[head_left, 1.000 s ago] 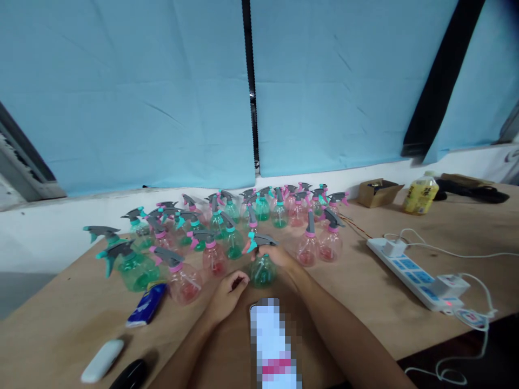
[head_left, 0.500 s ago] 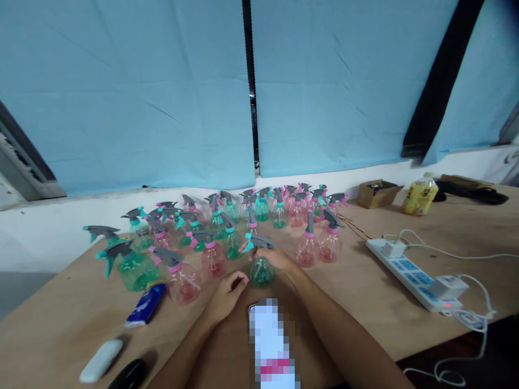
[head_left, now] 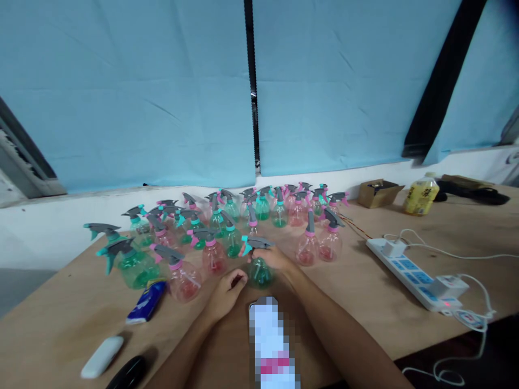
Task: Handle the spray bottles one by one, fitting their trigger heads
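- The right hand (head_left: 275, 257) grips a green spray bottle (head_left: 261, 275) around its neck, fingers closed just under the grey head; the turquoise trigger points to the left.
- That bottle stands roughly upright near the middle of the bench (head_left: 344, 302), in front of the other sprayers.
- The left hand (head_left: 229, 289) is just beside the bottle's left side, its fingers curled inward; whether they hold anything or touch the bottle, I cannot tell.
- A phone (head_left: 270, 329), its screen pixelated, is between the forearms, nearer the viewer than the bottle.
- Behind and to the left, many green and pink spray bottles (head_left: 214, 258) stand close together, reaching back toward the wall.
- Two pink-collared sprayers (head_left: 307, 251) stand side by side to the right of the right hand.
- A blue packet (head_left: 148, 301) lies at the left, near a pink bottle's base, with a white case (head_left: 102, 356) closer to the viewer.
- Farther right lies a white power strip (head_left: 409, 273) with plugs in it.
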Motion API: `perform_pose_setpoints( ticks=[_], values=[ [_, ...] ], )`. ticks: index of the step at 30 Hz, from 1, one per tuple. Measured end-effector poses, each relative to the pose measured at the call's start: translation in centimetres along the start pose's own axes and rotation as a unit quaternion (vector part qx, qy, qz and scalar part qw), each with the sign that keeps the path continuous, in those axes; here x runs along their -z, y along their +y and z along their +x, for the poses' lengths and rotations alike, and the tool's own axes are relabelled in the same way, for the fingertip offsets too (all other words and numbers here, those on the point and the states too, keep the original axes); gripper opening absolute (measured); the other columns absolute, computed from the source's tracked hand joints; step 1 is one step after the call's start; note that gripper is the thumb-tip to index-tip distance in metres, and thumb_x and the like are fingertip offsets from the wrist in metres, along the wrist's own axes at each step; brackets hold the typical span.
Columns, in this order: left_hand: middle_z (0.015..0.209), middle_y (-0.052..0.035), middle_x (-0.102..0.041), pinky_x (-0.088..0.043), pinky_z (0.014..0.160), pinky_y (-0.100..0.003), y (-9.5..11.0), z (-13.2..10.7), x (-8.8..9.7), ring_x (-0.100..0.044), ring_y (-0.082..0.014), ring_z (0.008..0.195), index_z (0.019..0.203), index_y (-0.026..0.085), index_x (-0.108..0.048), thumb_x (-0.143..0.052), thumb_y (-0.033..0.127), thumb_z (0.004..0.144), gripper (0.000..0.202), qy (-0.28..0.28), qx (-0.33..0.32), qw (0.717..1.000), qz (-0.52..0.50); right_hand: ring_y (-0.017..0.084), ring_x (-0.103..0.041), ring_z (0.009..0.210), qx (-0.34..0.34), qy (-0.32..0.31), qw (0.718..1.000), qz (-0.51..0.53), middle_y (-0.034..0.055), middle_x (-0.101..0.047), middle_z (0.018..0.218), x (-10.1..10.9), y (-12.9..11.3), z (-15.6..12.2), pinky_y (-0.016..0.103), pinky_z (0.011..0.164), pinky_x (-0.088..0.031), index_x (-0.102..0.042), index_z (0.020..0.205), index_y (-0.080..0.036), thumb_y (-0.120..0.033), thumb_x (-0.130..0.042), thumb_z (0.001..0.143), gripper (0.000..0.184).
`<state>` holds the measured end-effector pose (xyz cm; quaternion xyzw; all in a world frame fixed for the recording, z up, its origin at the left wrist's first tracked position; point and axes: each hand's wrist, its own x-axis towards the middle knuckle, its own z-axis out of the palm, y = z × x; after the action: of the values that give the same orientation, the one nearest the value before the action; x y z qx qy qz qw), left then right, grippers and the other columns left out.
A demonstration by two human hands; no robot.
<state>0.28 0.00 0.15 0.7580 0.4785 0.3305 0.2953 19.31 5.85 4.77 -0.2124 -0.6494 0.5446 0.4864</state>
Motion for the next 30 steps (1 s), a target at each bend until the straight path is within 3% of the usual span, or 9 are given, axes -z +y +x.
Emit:
perform_pose_setpoints(
  ticks=[7, 13, 19, 22, 25, 27, 30],
  values=[
    [0.082, -0.0005, -0.063, -0.043, 0.075, -0.027, 0.0, 0.0, 0.0, -0.057, -0.0178, 0.081, 0.083, 0.02, -0.061, -0.044, 0.044, 0.094, 0.031, -0.004, 0.006, 1.0, 0.007, 0.015, -0.06, 0.061, 0.0, -0.017, 1.0, 0.004, 0.0005, -0.067, 0.066, -0.1, -0.5, 0.1, 0.026, 0.061, -0.045, -0.072, 0.074, -0.021, -0.022, -0.054, 0.062, 0.022],
    [0.083, -0.0008, -0.064, -0.044, 0.078, -0.028, -0.1, 0.0, 0.0, -0.059, -0.0183, 0.083, 0.083, 0.02, -0.061, -0.044, 0.045, 0.095, 0.033, -0.002, 0.004, 1.0, 0.008, 0.015, -0.06, 0.062, -0.009, 0.01, 1.0, 0.011, 0.0012, -0.067, 0.067, -0.3, 0.3, 0.1, 0.027, 0.062, -0.048, -0.072, 0.073, -0.02, -0.023, -0.057, 0.064, 0.018],
    [0.089, -0.0029, -0.068, -0.046, 0.08, -0.029, 0.2, 0.0, 0.1, -0.061, -0.0193, 0.086, 0.088, 0.02, -0.064, -0.045, 0.044, 0.095, 0.031, -0.007, -0.004, 1.0, 0.001, 0.015, -0.064, 0.07, 0.034, 0.135, 0.99, -0.037, 0.0007, -0.069, 0.073, 0.1, 2.9, 0.4, 0.028, 0.073, -0.051, -0.07, 0.078, -0.019, -0.022, -0.056, 0.072, 0.016],
    [0.09, -0.0035, -0.069, -0.046, 0.081, -0.029, 0.3, 0.0, 0.1, -0.061, -0.0196, 0.088, 0.089, 0.021, -0.064, -0.045, 0.046, 0.095, 0.032, -0.008, -0.004, 1.0, 0.001, 0.015, -0.064, 0.073, 0.05, 0.236, 0.966, -0.089, -0.0002, -0.065, 0.072, 0.4, 3.6, 0.5, 0.028, 0.075, -0.051, -0.067, 0.081, -0.02, -0.025, -0.055, 0.078, 0.013],
    [0.09, -0.0033, -0.069, -0.047, 0.082, -0.03, 0.1, 0.0, 0.1, -0.062, -0.0196, 0.088, 0.088, 0.021, -0.065, -0.045, 0.046, 0.095, 0.033, -0.004, 0.0, 1.0, 0.007, 0.016, -0.062, 0.075, 0.054, 0.35, 0.919, -0.172, -0.0011, -0.062, 0.076, 0.9, 3.7, 0.3, 0.029, 0.075, -0.05, -0.064, 0.1, -0.022, -0.027, -0.055, 0.081, 0.021],
    [0.091, -0.0033, -0.069, -0.046, 0.083, -0.03, 0.0, 0.0, 0.1, -0.062, -0.0197, 0.089, 0.088, 0.021, -0.065, -0.045, 0.045, 0.095, 0.032, -0.003, 0.002, 1.0, 0.007, 0.019, -0.062, 0.081, 0.059, 0.383, 0.891, -0.237, 0.0021, -0.064, 0.085, 1.5, 3.7, -0.1, 0.033, 0.079, -0.05, -0.057, 0.117, -0.023, -0.027, -0.055, 0.081, 0.036],
    [0.092, -0.0032, -0.07, -0.047, 0.084, -0.03, 0.0, 0.0, 0.1, -0.062, -0.0197, 0.088, 0.089, 0.021, -0.066, -0.046, 0.045, 0.094, 0.031, -0.005, 0.001, 1.0, -0.001, 0.027, -0.061, 0.103, 0.086, 0.382, 0.853, -0.346, 0.0138, -0.062, 0.113, 2.3, 3.9, -0.7, 0.041, 0.09, -0.047, -0.038, 0.139, -0.018, -0.024, -0.055, 0.079, 0.062]
  ],
)
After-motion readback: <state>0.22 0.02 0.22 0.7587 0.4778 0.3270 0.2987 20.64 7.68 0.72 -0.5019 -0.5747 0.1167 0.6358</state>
